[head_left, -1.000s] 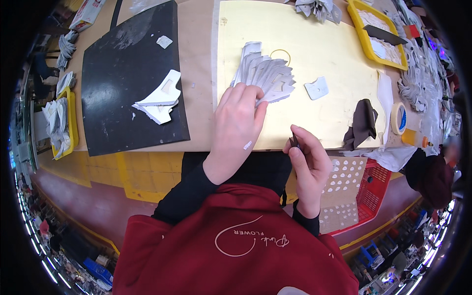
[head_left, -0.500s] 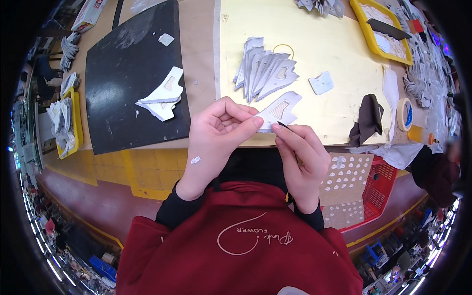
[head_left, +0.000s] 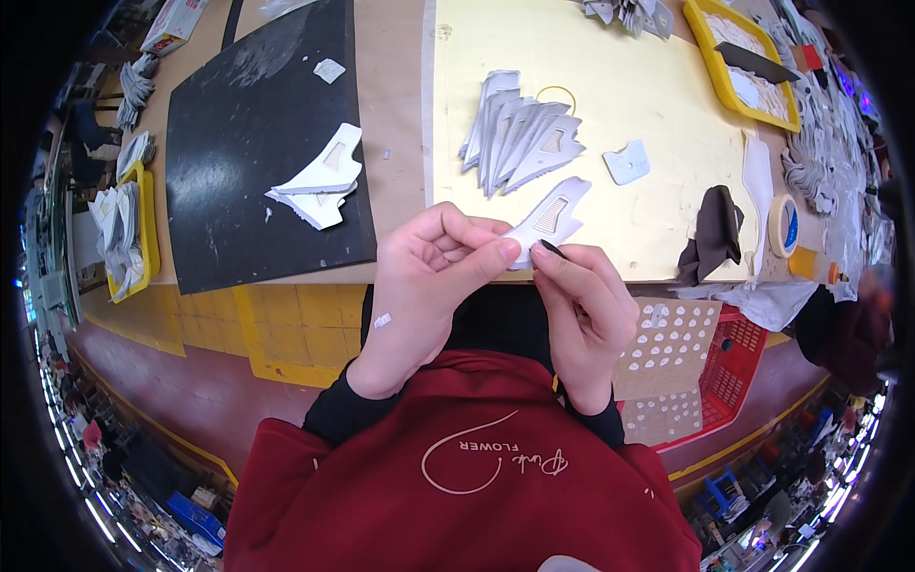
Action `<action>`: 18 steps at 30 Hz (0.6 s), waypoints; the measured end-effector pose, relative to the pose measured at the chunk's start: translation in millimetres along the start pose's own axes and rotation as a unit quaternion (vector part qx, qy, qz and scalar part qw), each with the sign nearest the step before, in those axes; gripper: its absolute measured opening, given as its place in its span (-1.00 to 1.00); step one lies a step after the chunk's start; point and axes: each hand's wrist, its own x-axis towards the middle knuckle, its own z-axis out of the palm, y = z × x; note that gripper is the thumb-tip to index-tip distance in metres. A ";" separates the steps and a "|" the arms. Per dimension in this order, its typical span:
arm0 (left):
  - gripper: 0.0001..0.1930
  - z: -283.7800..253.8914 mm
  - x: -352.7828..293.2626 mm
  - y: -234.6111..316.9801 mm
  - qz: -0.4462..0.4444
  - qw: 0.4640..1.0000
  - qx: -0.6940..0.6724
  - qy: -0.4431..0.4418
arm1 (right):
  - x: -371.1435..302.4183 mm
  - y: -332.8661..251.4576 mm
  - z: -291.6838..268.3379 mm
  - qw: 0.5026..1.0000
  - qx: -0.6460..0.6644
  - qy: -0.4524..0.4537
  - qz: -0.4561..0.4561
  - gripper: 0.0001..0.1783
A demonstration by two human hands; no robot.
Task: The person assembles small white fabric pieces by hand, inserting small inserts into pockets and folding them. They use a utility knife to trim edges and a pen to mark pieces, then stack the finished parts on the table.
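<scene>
Over the front edge of the yellow sheet, a whitish-grey cut panel with a mesh window is held up between my two hands. My left hand pinches its lower left end between thumb and fingers. At its lower edge, my right hand is closed around a thin black pointed tool, mostly hidden by the fingers; the fingertips touch the panel. Just beyond lies a fanned stack of similar panels, with a yellow ring partly behind it. Two more panels overlap on the black mat at left.
A small white template lies right of the stack. Farther right are a brown cloth, a tape roll and a yellow tray of pieces. Another yellow tray stands far left. Below the table edge sits a red crate.
The panel's window, light and open-looking before, now shows clear ribbed mesh as the panel tilts slightly. My left hand has shifted a little right and down; both grips remain.
</scene>
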 end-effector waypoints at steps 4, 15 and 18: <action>-0.89 1.8 -3.6 -1.6 0.001 0.999 -0.046 -0.009 | -2.5 -2.6 5.4 0.999 0.030 0.019 0.006 -0.67; -0.88 7.3 -5.7 -4.8 0.092 0.996 -0.012 -0.004 | -0.9 1.5 6.2 0.988 0.145 0.002 0.050 -0.68; -0.89 5.9 -5.0 -5.0 0.083 0.996 -0.007 0.001 | -1.9 1.9 4.5 0.990 0.132 -0.006 0.052 -0.67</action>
